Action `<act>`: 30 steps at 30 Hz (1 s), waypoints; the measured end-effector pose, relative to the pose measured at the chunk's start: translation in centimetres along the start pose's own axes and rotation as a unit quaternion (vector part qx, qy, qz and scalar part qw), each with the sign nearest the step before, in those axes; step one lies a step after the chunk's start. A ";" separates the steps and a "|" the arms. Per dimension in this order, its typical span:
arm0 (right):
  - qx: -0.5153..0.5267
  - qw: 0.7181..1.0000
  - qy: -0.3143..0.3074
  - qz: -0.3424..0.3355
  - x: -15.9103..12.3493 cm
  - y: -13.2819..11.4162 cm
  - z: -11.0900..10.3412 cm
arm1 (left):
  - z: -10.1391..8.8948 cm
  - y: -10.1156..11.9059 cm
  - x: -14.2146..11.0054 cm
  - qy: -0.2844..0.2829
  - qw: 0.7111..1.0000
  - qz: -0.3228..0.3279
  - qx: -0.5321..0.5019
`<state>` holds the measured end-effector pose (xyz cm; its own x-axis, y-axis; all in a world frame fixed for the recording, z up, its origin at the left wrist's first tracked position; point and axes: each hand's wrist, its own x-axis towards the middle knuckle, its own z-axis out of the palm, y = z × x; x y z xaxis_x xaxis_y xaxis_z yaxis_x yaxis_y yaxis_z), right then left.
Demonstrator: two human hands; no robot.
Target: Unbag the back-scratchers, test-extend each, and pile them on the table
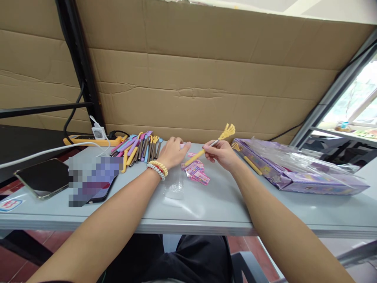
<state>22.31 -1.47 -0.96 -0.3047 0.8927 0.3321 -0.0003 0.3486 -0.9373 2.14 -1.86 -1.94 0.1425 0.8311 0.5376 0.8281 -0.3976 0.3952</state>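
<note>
In my right hand (219, 153) is a yellow back scratcher (226, 133) with a hand-shaped head, a metal rod and a yellow handle. Its head points up to the right, and the handle slants down over several small pink printed cards (198, 173). My left hand (172, 152) is low over the table, left of the cards, its fingers bent. Between thumb and fingers shows a bit of pink, seemingly a card. Below that hand lies a clear plastic bag (174, 190). Left of it is a pile of back scratchers (138, 149) in several colours.
At right a purple box (312, 182) carries clear plastic wrap, with another yellow back scratcher (252, 165) beside it. Two phones (44, 177) lie at left, one blurred out. Behind them are a yellow power strip (84, 139) and cables. A cardboard wall (200, 78) backs the grey table.
</note>
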 end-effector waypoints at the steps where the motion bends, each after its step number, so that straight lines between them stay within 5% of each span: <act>1: 0.001 1.000 -0.008 0.000 -0.1 0.0 0.2 | 0.0 0.3 0.0 -0.004 0.998 0.046 -0.046; 6: 0.033 0.999 -0.035 0.012 -0.2 -0.3 0.9 | 0.1 1.3 -0.7 -0.051 0.975 0.182 -0.119; 11: 0.062 0.995 -0.072 0.038 -0.2 -0.6 1.5 | 0.6 1.4 -0.9 -0.050 0.975 0.179 -0.119; 20: 0.035 0.998 0.058 0.012 0.0 -1.0 1.2 | 0.7 1.4 -0.7 -0.004 0.980 0.179 -0.090; 30: 0.063 0.994 0.094 -0.005 0.1 -1.3 0.9 | -0.2 1.7 -0.8 -0.012 0.990 0.135 -0.025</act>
<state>21.47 -2.10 0.24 -0.1216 0.9309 0.3446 -0.1250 0.3300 -0.9357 3.33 -3.21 -1.57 0.3690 0.7010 0.6103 0.7305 -0.6247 0.2759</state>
